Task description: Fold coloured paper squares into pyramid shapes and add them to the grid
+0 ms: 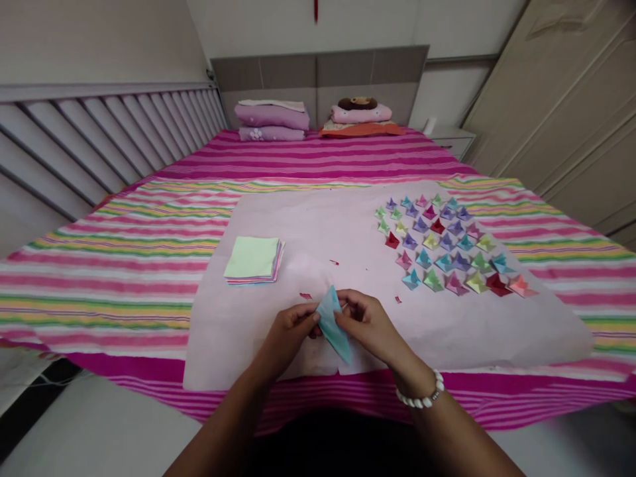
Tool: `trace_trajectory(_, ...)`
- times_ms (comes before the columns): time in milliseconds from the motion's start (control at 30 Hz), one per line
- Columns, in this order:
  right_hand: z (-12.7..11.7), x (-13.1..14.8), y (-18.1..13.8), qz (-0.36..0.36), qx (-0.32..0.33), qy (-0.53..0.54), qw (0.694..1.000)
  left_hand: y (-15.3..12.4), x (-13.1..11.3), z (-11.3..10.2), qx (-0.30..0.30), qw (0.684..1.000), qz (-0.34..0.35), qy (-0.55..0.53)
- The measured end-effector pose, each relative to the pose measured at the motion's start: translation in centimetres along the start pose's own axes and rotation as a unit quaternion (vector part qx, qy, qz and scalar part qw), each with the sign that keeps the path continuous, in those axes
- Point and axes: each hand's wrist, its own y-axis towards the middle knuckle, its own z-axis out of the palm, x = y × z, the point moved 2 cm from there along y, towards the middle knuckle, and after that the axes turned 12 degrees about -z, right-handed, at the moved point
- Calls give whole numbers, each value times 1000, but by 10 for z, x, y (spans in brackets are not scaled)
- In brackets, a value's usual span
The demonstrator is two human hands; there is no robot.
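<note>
Paper stack [254, 261], pale green sheet on top, lies left on pink sheet [318, 218] spread over striped bed [124, 265]. Left hand [291, 328] reaches in from below, fingers curled, pinching left edge of folded light-blue paper [334, 324]. Right hand [365, 321], beaded bracelet [422, 396] at wrist, pinches opposite edge; exact fold unclear, partly hidden. Paper held just above sheet's near edge. Folded coloured pieces [442, 245] clustered far right.

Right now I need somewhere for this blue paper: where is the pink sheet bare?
Bare patches: the middle, between the paper stack and the folded pieces; the near right strip, between the right hand and the folded pieces. Crowded: the far right, packed with them.
</note>
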Motion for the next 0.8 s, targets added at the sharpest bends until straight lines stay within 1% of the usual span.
trace_trajectory(100,3,-3,0,-9,14,19,1000,1,0,1,-6,1000,-5,-3)
trace_trajectory(167,5,-8,0,-16,18,6,1000,2,0,3,-12,1000,-3,-6)
trace_trajectory(267,8,-13,0,-38,-7,-66,997,3,3,7,-29,1000,9,-5)
trace_trajectory(367,12,-13,0,-65,-40,-136,988,3,6,12,-63,998,16,10)
trace_trajectory(433,15,-11,0,-90,-50,-172,980,2,8,15,-88,996,13,29)
trace_trajectory(533,19,-11,-1,-112,-56,-210,970,1,10,18,-102,994,6,51)
trace_trajectory(633,20,-12,-1,-108,-61,-214,969,1,10,16,-112,991,1,75)
trace_trajectory(800,18,-13,0,-93,-77,-160,980,4,9,9,-129,985,0,112)
